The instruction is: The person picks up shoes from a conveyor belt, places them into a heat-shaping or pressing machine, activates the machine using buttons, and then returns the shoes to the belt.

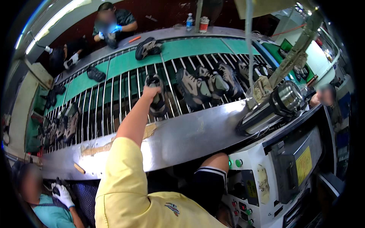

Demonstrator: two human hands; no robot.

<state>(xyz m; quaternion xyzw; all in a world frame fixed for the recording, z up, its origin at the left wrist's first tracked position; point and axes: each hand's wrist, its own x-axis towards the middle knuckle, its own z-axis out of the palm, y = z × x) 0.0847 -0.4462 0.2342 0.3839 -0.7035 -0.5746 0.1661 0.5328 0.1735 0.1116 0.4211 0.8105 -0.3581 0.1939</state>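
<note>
At frame centre the left hand (151, 92) grasps a grey shoe (156, 99) on the barred conveyor (114, 95); the right hand is out of sight

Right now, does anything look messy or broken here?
Yes: the steel ledge in front of the rod conveyor has torn, yellowish tape patches peeling off. The shoes lie at different angles, and the left hand grips one shoe.

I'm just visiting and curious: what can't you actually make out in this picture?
Head view:
- Right hand: hidden below the machine; only the knee-side arm shows.
- Left hand: fingers curl over the shoe, so the grip's underside is hidden.
- Shoes at left: dark, bent by the lens rim.
- Bottles: too small to read.
</note>
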